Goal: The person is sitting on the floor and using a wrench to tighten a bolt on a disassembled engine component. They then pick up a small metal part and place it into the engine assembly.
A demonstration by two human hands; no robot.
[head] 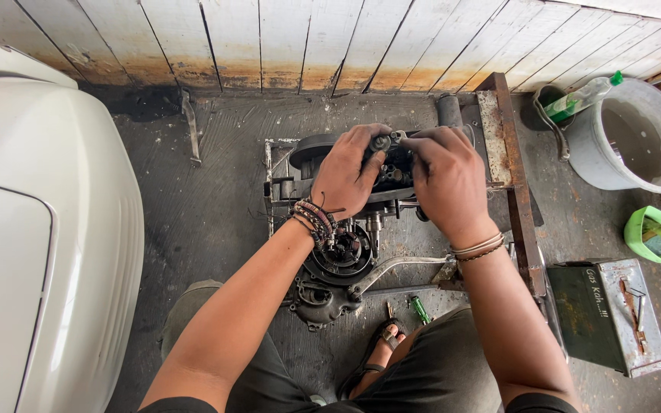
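Grimy concrete floor by a plank wall; engine (346, 229) is set mid-floor. Left hand (350, 176) and right hand (445, 180) are closed on its top part (392, 164). Judged heavy, stiff, oily; best gripped by the casing.

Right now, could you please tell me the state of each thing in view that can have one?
Left hand: gripping the top of the engine.
Right hand: pinching a small part on the engine.
Engine: on the floor, opened, inner parts exposed.
Grey bucket: upright, uncovered.
Plastic bottle: capped, leaning in the bucket.
Green cup: upright, holding small items.
Metal box: lid up.
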